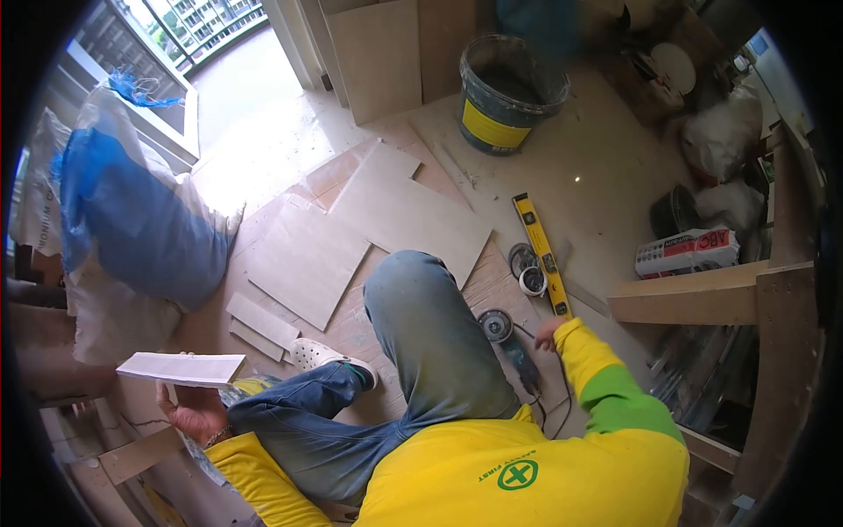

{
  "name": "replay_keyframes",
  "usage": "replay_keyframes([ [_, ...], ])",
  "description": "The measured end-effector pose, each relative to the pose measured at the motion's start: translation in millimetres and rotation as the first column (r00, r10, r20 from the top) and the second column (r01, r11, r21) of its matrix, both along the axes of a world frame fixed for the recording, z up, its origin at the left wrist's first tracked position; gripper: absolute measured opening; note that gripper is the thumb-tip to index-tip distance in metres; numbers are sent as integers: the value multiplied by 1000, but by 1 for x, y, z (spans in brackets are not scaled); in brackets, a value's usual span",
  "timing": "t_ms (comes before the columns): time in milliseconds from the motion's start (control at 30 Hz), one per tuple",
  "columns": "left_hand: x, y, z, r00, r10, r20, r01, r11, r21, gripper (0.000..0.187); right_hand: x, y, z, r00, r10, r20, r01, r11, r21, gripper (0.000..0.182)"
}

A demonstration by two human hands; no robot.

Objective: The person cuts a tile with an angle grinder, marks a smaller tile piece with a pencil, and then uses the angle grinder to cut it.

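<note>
My left hand (191, 409) is low at the left, gripping a narrow pale tile strip (182, 368) from underneath and holding it about level. My right hand (550, 333) reaches down to the floor beside my bent knee. It sits between the near end of a yellow spirit level (542, 250) and an angle grinder (511, 341) lying on the floor. The yellow sleeve hides most of that hand, so its fingers and any contact cannot be made out. My legs in blue jeans and a white clog (318, 354) fill the middle.
Large cut tiles (386, 211) and small offcuts (261, 323) lie on the floor ahead. A grey bucket (507, 92) stands at the back, stuffed sacks (132, 228) at the left, spare discs (527, 268) by the level, a white box (689, 251) and a wooden frame (711, 297) at the right.
</note>
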State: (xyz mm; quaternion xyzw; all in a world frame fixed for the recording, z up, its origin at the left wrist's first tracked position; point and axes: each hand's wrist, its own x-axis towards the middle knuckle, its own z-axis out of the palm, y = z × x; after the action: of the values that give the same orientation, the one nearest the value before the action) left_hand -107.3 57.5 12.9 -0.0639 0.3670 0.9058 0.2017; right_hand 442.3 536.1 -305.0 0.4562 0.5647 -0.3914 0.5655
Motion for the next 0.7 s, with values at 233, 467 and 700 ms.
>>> replay_keyframes([
  [233, -2, -5, -2, 997, 75, 21, -72, 989, -128, 59, -201, 240, 153, 647, 535, -544, 551, 166, 818, 62],
  [467, -4, 5, 0, 991, 133, 20, -128, 979, -158, 60, -338, 321, 206, 798, 373, -473, 355, 344, 869, 64],
  [700, 0, 13, 1, 992, 121, 27, -118, 990, -74, 61, -315, 319, 185, 745, 411, -526, 477, 222, 850, 54],
])
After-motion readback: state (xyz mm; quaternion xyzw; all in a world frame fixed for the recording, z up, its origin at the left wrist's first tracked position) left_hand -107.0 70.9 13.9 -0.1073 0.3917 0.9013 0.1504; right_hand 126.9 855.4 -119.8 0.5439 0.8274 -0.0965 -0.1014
